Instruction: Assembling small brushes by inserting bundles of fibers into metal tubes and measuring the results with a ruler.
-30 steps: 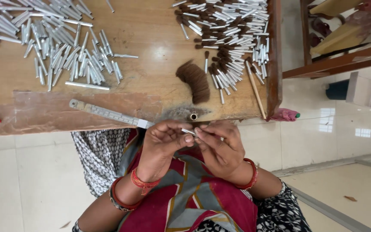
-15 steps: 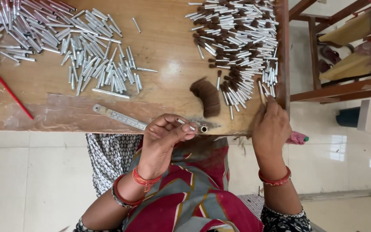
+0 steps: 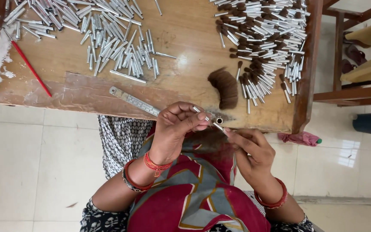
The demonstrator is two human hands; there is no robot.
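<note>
The left hand (image 3: 179, 129) pinched a thin metal tube (image 3: 206, 118) just off the worktop (image 3: 185, 41) edge (six o'clock); the right hand (image 3: 247, 148), fingers curled, gripped its other end. A loose pinch could have dropped it floorward.

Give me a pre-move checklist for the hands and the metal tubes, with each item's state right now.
1. Left hand pinches a small metal tube in its fingers: ok.
2. Right hand touches a second tube at the fingertips: ok.
3. Hair loaded in either tube: cannot tell, too small.
4. Brown hair bundle lies on the wooden table, apart from both hands: ok.
5. Empty tubes pile kept separate from filled tubes pile: ok.
6. Metal ruler overhangs the table edge beside the left hand: not ok.
</note>
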